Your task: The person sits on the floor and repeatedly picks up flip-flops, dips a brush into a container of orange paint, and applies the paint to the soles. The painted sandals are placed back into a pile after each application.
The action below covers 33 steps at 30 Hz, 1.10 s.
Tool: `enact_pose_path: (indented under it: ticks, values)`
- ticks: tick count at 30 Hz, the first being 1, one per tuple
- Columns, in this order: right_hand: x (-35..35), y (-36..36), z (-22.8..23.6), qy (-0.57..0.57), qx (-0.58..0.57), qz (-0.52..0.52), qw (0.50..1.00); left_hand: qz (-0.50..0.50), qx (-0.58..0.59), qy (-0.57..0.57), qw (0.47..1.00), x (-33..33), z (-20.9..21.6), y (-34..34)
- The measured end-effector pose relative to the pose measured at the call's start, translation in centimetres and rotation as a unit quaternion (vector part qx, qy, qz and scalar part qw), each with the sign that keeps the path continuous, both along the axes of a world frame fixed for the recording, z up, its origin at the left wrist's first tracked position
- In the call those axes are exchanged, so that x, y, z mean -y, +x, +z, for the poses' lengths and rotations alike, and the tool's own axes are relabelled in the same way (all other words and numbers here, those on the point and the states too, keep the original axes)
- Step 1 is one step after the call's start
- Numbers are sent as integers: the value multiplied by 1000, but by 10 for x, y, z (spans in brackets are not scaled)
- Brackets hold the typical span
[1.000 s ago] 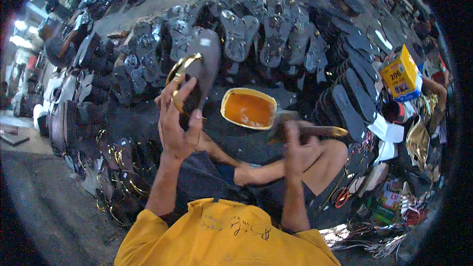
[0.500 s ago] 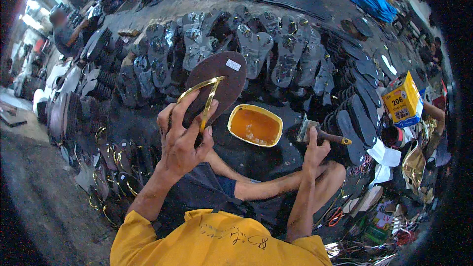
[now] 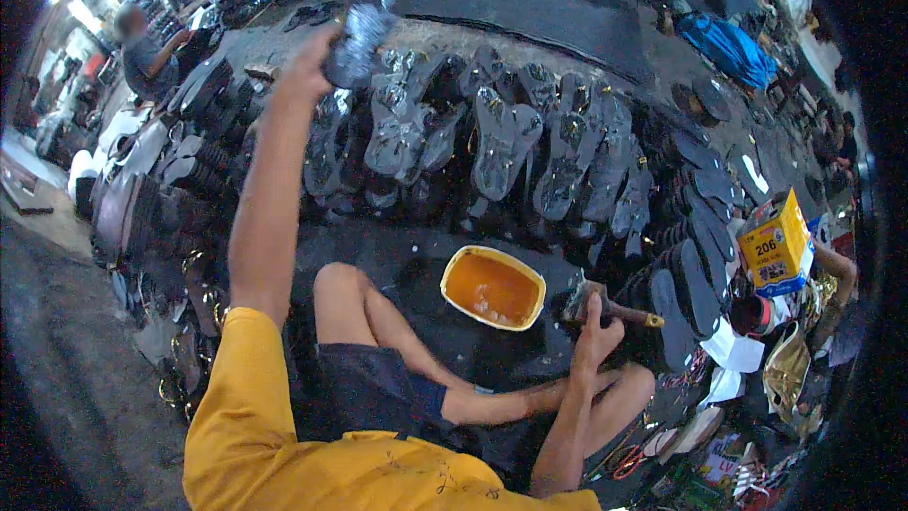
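Note:
My left arm reaches far forward, and my left hand (image 3: 314, 64) is closed around a sandal (image 3: 359, 45). The sandal's glossy, wet-looking grey face is towards me, blurred by motion; its strap is hidden. It hangs over the far left end of the rows of sandals. My right hand (image 3: 594, 333) grips a brush (image 3: 629, 314) by its brown handle, resting near my bent knee. The brush's bristle end points left, towards a yellow-rimmed tub (image 3: 453, 308) of amber liquid, and is apart from it.
Rows of glossy dark sandals (image 3: 501, 147) lie across the far side. Stacked soles (image 3: 695, 274) stand at right, beside a yellow box (image 3: 776, 246). More sandals (image 3: 203, 270) lie at left. A dark sheet (image 3: 530, 14) and a blue bag (image 3: 728, 49) are farther off; another person (image 3: 149, 61) sits far left.
My left hand has swung forward and left with the sandal, which has turned from its brown top with gold straps to its glossy side. My right hand still holds the brush.

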State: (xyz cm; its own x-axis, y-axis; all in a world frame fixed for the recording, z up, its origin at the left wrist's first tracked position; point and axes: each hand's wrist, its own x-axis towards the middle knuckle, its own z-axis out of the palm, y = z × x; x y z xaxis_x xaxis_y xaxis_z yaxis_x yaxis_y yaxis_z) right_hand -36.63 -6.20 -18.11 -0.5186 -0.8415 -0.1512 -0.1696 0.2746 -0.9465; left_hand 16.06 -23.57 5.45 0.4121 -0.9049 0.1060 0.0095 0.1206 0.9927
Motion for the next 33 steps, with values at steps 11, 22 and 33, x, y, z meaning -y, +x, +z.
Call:
enact_pose_path:
  ticks: [11, 22, 33]
  values:
    - [3, 18, 4, 15, 29, 10, 999, -18, -124, 180, 976, 148, -173, 7]
    - [2, 2, -9, 26, -92, -89, 991, 134, 248, 178, 943, -282, -141, 78]
    - [7, 23, 50, 20, -384, -61, 921, 293, 503, 351, 734, -443, -303, 399]
